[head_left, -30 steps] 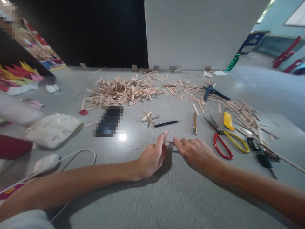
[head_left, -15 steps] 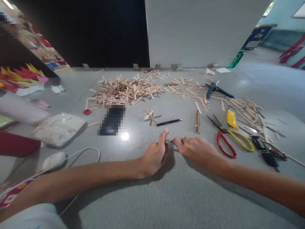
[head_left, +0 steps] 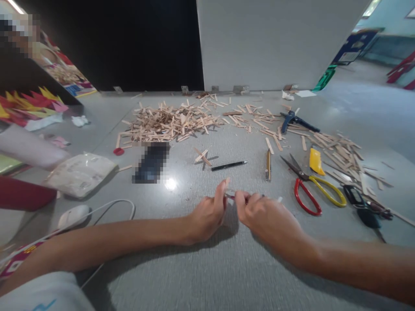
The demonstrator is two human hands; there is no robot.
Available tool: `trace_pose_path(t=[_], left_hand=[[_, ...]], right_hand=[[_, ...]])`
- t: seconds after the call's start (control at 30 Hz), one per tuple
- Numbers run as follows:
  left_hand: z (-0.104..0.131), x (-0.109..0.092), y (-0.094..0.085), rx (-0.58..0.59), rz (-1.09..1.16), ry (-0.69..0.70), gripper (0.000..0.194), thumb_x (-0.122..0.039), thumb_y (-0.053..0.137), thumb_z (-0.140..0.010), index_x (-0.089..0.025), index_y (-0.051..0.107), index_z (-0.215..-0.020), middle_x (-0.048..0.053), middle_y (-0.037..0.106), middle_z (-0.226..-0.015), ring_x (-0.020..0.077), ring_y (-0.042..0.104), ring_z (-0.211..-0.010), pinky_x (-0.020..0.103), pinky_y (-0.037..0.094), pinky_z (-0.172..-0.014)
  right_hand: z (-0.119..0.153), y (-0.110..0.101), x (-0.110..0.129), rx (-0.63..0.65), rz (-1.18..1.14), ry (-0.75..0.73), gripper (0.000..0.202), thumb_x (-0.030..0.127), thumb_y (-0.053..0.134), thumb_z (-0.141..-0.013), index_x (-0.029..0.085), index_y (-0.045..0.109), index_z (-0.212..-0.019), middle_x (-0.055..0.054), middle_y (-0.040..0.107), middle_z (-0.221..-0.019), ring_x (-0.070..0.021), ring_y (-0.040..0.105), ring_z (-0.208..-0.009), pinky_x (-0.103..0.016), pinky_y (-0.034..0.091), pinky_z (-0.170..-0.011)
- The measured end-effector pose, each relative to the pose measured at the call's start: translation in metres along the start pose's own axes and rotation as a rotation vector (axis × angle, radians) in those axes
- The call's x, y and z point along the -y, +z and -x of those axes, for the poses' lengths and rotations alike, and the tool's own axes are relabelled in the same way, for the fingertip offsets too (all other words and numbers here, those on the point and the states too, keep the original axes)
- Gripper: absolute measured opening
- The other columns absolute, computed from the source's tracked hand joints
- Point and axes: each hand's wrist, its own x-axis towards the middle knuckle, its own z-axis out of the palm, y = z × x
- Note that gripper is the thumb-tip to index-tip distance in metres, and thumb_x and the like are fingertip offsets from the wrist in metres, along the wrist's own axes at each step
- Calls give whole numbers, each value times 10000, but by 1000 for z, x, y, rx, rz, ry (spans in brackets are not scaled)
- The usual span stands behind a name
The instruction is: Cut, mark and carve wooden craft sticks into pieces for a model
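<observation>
My left hand [head_left: 207, 216] is closed with the thumb up, pinching a small wooden stick [head_left: 228, 180] whose tip shows above the fingers. Right beside it, my right hand [head_left: 262, 211] grips a slim tool [head_left: 231, 197] with a dark reddish part; its narrow end reaches to the left hand's fingers. Most of the tool is hidden in the grip, so its kind is unclear. Just beyond the hands lie a black pen [head_left: 229, 166] and a few crossed wooden pieces [head_left: 202, 157]. Scissors [head_left: 304, 177] with red and yellow handles rest open to the right.
A heap of wooden stick pieces [head_left: 168, 123] spreads before the upright panel [head_left: 259, 47]. Dark blue pliers [head_left: 292, 121], a yellow object [head_left: 316, 161] and a box cutter [head_left: 268, 165] lie at right. Leftward are a phone [head_left: 151, 163], a plastic bag [head_left: 82, 175] and a white corded mouse [head_left: 74, 217].
My right hand has turned slightly and its tool sits at a different angle, showing more of the reddish part. The left hand keeps its pinch, nearly in place.
</observation>
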Motion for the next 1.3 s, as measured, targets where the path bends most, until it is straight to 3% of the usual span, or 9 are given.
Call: trace_pose_path(t=[0.23,0.33,0.47,0.67,0.87,1.07,1.23,1.3], left_hand=[[1,4,6,-3,-11,37,507,-224,333,-1103,-101,279,-1592,55,685,-778,193,644,-548,342,576,-613],[3,6,7,6,-61,43,564,-161,354,-1075,-104,212,-1617,33,679,-770,187,642,-535,317,564,-591],[4,5,7,-6,-160,152,606,-97,316,-1054,-98,155,-1639,23,684,-770,178,638,-524,286,543,-545],[2,2,4,-69,-163,172,655,-47,343,-1011,-70,116,-1625,34,703,-784,164,633,-509,257,531,-525],[3,2,5,-75,-199,213,616,-71,290,-1018,-89,129,-1613,4,673,-743,168,619,-484,246,518,-477],[2,3,5,-41,-197,186,598,-88,289,-1038,-50,132,-1613,8,650,-733,151,592,-496,253,527,-520],[3,4,7,-10,-170,113,577,-106,288,-1058,-87,160,-1620,-36,597,-687,138,513,-447,237,469,-489],[3,4,8,2,-146,93,583,-106,313,-1054,-96,165,-1619,-33,605,-696,134,516,-455,233,468,-496]], right_hand=[[-14,20,-23,43,-103,-190,208,27,507,-966,188,601,-875,-34,692,-611,-144,507,-416,-338,138,-458],[-5,7,-12,21,-49,-140,238,-21,491,-922,183,598,-861,-26,654,-565,-149,526,-416,-341,122,-461],[4,-3,2,14,41,28,256,-55,488,-897,171,590,-836,-19,605,-521,-143,509,-388,-337,99,-464],[-15,15,-17,93,-161,-182,181,8,544,-930,182,579,-893,-15,667,-607,-129,488,-418,-333,127,-456],[-1,-10,-4,91,-25,-30,262,-63,495,-844,159,631,-872,-48,659,-563,-160,557,-417,-354,103,-451],[-15,1,-21,225,-142,-193,209,-9,537,-916,162,653,-947,-51,740,-652,-150,577,-446,-336,145,-441],[-8,-11,-4,176,-53,-24,266,-68,529,-844,157,657,-904,-41,684,-576,-150,582,-434,-316,147,-426],[-10,-10,-6,180,-73,-32,258,-60,532,-861,159,652,-921,-43,695,-590,-148,585,-439,-312,158,-430]])
